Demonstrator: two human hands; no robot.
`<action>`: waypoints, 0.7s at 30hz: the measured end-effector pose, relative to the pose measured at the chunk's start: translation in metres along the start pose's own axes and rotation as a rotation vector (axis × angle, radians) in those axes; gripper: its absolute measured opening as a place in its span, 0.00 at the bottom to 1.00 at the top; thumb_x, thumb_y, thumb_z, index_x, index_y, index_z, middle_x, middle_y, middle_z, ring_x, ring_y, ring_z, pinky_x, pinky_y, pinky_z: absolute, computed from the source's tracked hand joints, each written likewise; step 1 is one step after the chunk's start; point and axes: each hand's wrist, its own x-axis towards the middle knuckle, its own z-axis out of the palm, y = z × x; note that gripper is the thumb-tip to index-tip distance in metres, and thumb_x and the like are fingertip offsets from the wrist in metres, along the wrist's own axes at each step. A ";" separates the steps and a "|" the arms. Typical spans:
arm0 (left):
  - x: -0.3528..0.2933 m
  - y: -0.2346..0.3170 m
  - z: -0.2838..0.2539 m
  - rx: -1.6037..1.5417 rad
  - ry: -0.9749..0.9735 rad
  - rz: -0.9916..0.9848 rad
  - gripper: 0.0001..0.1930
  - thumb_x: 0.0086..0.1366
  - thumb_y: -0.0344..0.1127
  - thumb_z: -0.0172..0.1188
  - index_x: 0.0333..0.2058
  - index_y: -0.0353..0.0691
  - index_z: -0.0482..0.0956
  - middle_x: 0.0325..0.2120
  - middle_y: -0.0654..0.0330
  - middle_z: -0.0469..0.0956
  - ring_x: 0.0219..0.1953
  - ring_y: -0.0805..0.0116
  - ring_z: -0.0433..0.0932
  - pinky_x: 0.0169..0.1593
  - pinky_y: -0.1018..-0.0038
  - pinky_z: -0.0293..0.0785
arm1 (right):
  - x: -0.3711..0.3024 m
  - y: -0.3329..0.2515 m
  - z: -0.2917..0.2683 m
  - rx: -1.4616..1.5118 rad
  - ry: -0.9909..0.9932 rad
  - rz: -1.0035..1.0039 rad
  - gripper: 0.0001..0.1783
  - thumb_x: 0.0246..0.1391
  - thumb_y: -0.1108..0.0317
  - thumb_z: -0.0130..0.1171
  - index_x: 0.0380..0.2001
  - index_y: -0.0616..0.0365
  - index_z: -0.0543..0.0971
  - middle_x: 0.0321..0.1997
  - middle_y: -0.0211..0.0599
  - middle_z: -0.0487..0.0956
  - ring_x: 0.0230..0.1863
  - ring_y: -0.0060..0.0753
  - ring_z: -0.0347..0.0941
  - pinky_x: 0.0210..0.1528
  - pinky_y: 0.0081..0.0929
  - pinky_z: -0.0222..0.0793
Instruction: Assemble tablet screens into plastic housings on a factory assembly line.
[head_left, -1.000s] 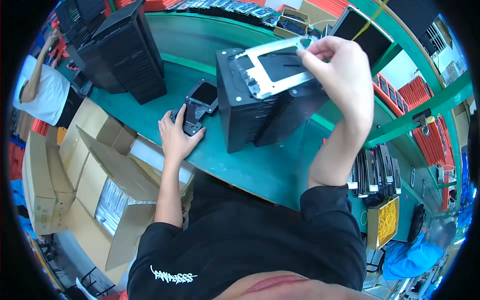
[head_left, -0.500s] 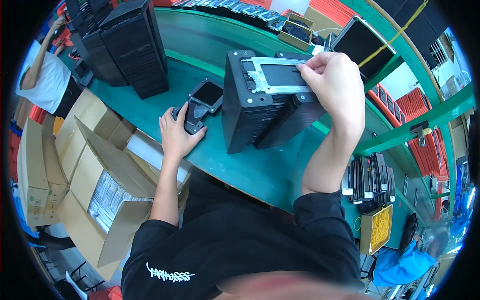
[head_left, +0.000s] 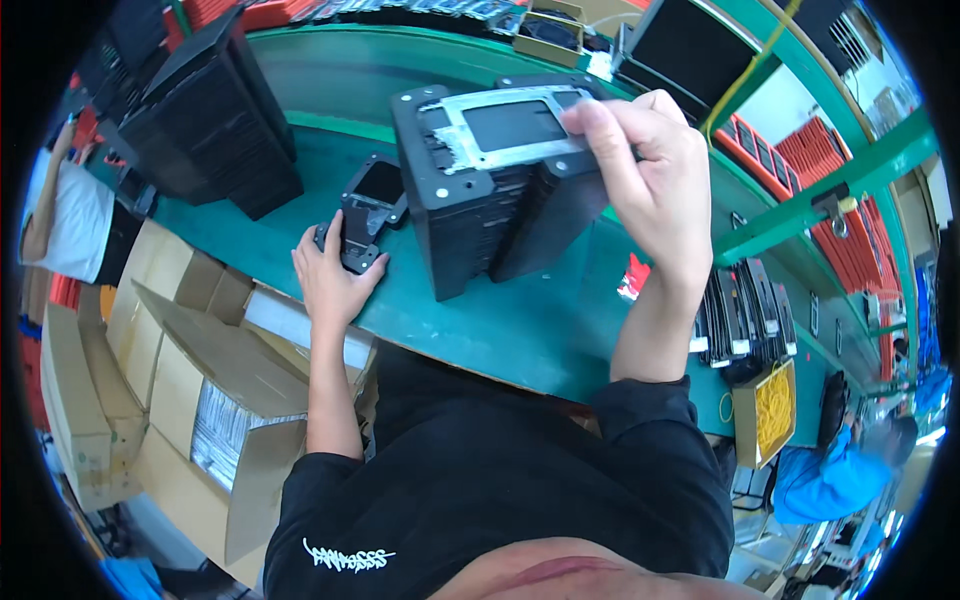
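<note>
My left hand [head_left: 332, 285] grips the lower end of a black plastic plate [head_left: 362, 238] with corner holes and a dark rectangular panel, which lies on the green bench. Its thumb and fingers sit on either side of that end. Right of it rises a tall double stack of similar black plates [head_left: 470, 235]. A thin silver metal frame [head_left: 495, 157] with a rectangular opening lies on top of the stack. At the frame's right end is my right hand [head_left: 655, 175], thumb and fingers pinched together. What they hold, if anything, is hidden.
Another tall black stack [head_left: 210, 130] stands at the back left. Open cardboard boxes [head_left: 200, 350] with silver parts sit beside the bench. At right are a green post [head_left: 830, 190], standing black devices [head_left: 740, 315], a box of yellow bands [head_left: 765, 415] and a red-white scrap [head_left: 633, 277].
The view has shifted, so the bench things appear further left. My right fingertips have curled inward at the silver frame's end. The red-white scrap now shows beside my right forearm.
</note>
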 end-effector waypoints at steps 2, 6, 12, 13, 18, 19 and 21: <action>-0.002 -0.001 -0.003 0.032 0.010 -0.021 0.48 0.50 0.49 0.77 0.70 0.52 0.66 0.63 0.41 0.65 0.65 0.41 0.64 0.69 0.54 0.61 | -0.017 0.018 -0.005 -0.005 0.202 -0.064 0.11 0.61 0.62 0.64 0.33 0.59 0.86 0.31 0.41 0.84 0.36 0.45 0.73 0.43 0.36 0.68; -0.014 -0.006 0.000 -0.346 0.103 0.036 0.43 0.60 0.45 0.71 0.71 0.46 0.62 0.63 0.44 0.67 0.67 0.46 0.65 0.69 0.56 0.61 | -0.083 0.066 -0.029 -0.267 0.096 0.144 0.11 0.61 0.68 0.62 0.44 0.60 0.85 0.42 0.45 0.85 0.47 0.43 0.77 0.54 0.34 0.69; -0.064 -0.009 0.011 -1.137 0.332 -0.315 0.18 0.77 0.40 0.47 0.57 0.32 0.71 0.52 0.49 0.74 0.58 0.56 0.73 0.66 0.58 0.66 | -0.235 0.125 -0.031 -0.594 -0.537 0.891 0.16 0.55 0.63 0.67 0.44 0.60 0.82 0.43 0.45 0.85 0.47 0.53 0.80 0.50 0.43 0.74; -0.073 -0.004 0.011 -1.243 0.359 -0.317 0.16 0.78 0.40 0.45 0.50 0.33 0.75 0.49 0.49 0.76 0.54 0.56 0.75 0.63 0.58 0.69 | -0.243 0.120 -0.032 -0.610 -0.528 0.930 0.16 0.55 0.63 0.67 0.44 0.60 0.82 0.43 0.45 0.85 0.47 0.53 0.80 0.50 0.43 0.74; -0.082 0.063 -0.006 -1.624 -0.058 0.355 0.14 0.76 0.37 0.44 0.36 0.36 0.75 0.41 0.48 0.76 0.43 0.58 0.77 0.55 0.62 0.73 | -0.261 0.105 -0.020 -0.601 -0.097 0.616 0.13 0.55 0.69 0.65 0.44 0.58 0.82 0.37 0.46 0.84 0.39 0.53 0.81 0.47 0.43 0.74; -0.082 0.080 -0.005 -1.649 -0.126 0.431 0.14 0.75 0.37 0.44 0.34 0.36 0.75 0.39 0.47 0.76 0.42 0.58 0.77 0.54 0.62 0.73 | -0.264 0.106 -0.018 -0.624 -0.054 0.551 0.12 0.55 0.70 0.65 0.44 0.58 0.82 0.36 0.47 0.84 0.37 0.53 0.81 0.46 0.43 0.74; -0.085 0.092 -0.006 -1.674 -0.200 0.518 0.14 0.74 0.36 0.45 0.32 0.36 0.75 0.38 0.47 0.76 0.40 0.57 0.78 0.54 0.62 0.73 | -0.263 0.095 -0.022 -0.621 0.017 0.626 0.11 0.56 0.72 0.63 0.43 0.59 0.82 0.36 0.46 0.84 0.37 0.52 0.82 0.46 0.41 0.75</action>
